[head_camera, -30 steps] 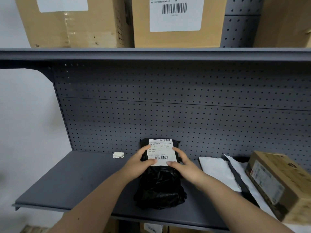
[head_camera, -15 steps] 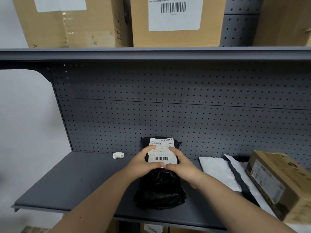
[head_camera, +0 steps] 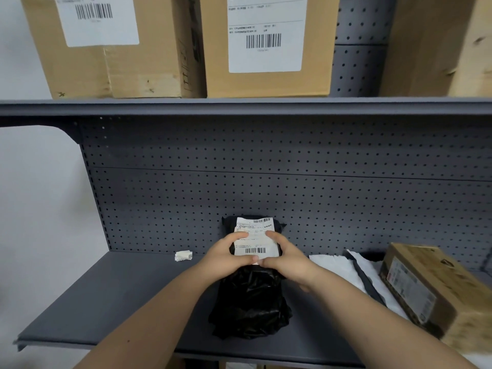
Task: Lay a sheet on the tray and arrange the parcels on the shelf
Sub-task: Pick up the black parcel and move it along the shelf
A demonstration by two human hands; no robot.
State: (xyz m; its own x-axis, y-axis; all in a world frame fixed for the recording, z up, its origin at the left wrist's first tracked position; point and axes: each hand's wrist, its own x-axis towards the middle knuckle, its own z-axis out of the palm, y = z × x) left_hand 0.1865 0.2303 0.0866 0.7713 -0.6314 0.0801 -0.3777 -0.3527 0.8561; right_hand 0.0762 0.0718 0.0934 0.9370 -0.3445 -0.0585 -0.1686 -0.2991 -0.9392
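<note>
Head view: both hands rest on the black parcel (head_camera: 250,296), which lies on the grey shelf (head_camera: 111,296) with its far end near the perforated back panel (head_camera: 266,182). The left hand (head_camera: 226,258) and right hand (head_camera: 287,258) flank the white shipping label (head_camera: 254,237), thumbs meeting at its near edge, fingers (head_camera: 237,237) curled loosely over the bag's upper part, pressing or steadying it rather than lifting. A white mailer (head_camera: 332,266) and a cardboard box (head_camera: 436,291) sit to the right, the box lying partly on the mailer. A small paper scrap (head_camera: 183,255) lies left of the parcel.

Judgement: the arranging step is in hand, with this parcel being squared up. Next, letting go calls for a check that it sits straight, then a reach for the mailer or box.
</note>
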